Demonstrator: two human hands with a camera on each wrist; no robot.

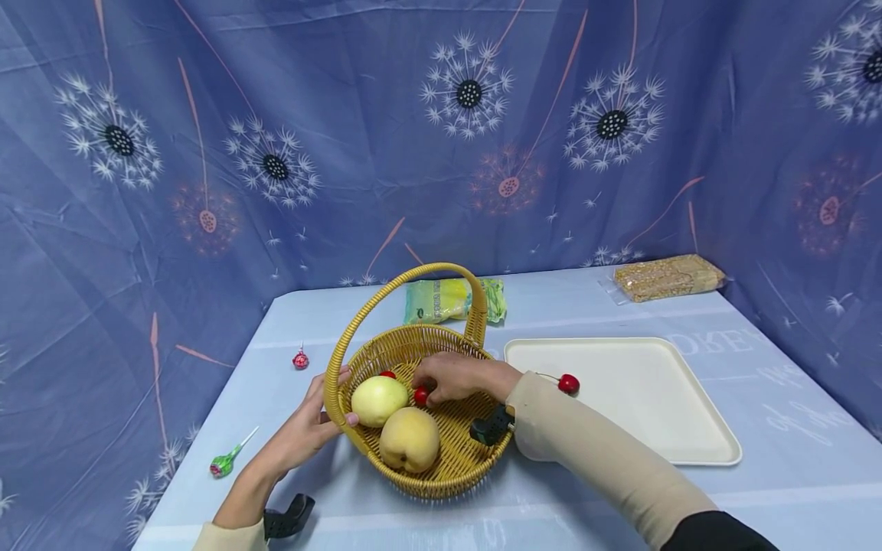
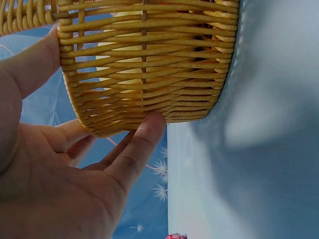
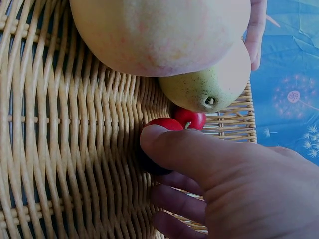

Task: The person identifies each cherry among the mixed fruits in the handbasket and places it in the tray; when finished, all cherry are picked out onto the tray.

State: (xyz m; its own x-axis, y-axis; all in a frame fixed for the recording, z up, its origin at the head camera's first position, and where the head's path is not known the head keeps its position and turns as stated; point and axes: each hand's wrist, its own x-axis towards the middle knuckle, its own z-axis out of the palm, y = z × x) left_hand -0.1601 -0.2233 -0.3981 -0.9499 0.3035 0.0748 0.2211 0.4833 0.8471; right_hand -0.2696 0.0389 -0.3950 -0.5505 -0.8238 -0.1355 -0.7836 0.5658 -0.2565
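Note:
A yellow woven basket (image 1: 441, 490) with a tall hoop handle stands on the table. My left hand (image 1: 306, 428) holds its left side, the thumb at the rim and fingers against the outer wall (image 2: 144, 74). Inside the basket, my right hand (image 1: 451, 375) pinches a red cherry (image 3: 164, 122) between thumb and fingers, low near the woven bottom. Another cherry (image 3: 192, 118) lies right beside it, partly covered by a pale green-yellow pear (image 1: 379, 402). A yellow peach (image 1: 409, 440) rests in front of the pear.
Right of the basket lies a cream tray (image 1: 661, 405), with a stemmed cherry (image 1: 568, 384) at its left side. A green-yellow packet (image 1: 444, 300) and a bag of grain-like food (image 1: 664, 278) lie at the back. Two lollipops, one red (image 1: 300, 360), one green (image 1: 222, 464), lie left.

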